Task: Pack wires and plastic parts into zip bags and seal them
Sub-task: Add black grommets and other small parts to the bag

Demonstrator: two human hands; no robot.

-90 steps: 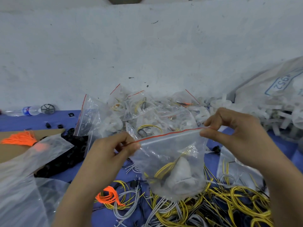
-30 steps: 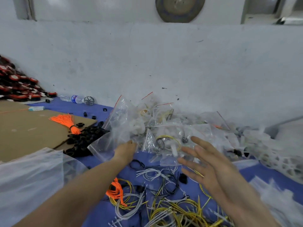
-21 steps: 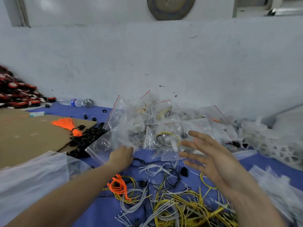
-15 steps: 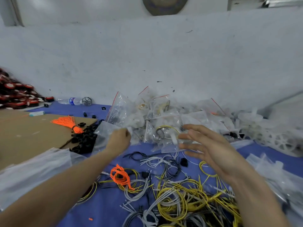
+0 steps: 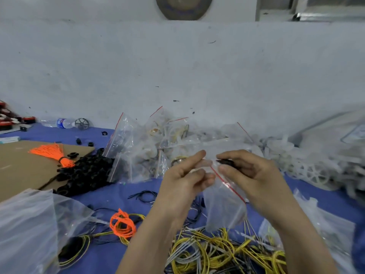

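A pale, whitewashed wall (image 5: 177,66) fills most of the view, scuffed with small dark marks and flecks. Along its top runs a ledge, and above the ledge a round, dull brown disc (image 5: 183,6) is cut off by the upper edge. At the upper right stands a light frame, perhaps a window or doorway (image 5: 316,6), too blurred to tell which. Below the wall lies a blue cloth-covered surface (image 5: 122,196). The light is soft, even and cool, with only faint shadows.
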